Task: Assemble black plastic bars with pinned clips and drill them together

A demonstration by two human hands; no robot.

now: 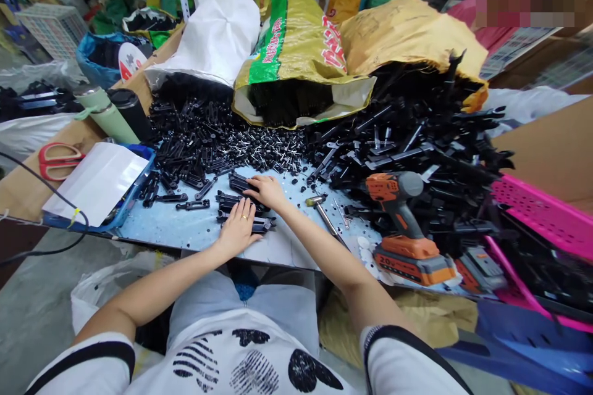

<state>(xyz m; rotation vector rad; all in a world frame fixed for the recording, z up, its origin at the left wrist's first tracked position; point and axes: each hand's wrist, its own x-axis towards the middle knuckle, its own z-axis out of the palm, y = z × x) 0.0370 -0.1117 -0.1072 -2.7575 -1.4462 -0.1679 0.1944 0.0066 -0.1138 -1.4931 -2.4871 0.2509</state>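
My left hand [238,229] lies with outstretched fingers across a small row of black plastic parts [260,226] near the front edge of the table. A ring shows on one finger. Just beyond it, my right hand [267,192] rests with its fingers extended on more of these long black parts [238,182]. Both palms face down, and the parts under them are partly hidden. A few loose black link-like pieces [193,205] lie to the left of my hands. A hammer [327,216] lies to the right, its head toward the pile.
An orange and grey cordless drill [401,222] stands at the right, near a pink basket [546,213]. Black parts and small metal pins [264,147] are heaped behind. Open sacks [296,43] line the back. Red scissors [58,160] and a blue tray [147,163] are at left.
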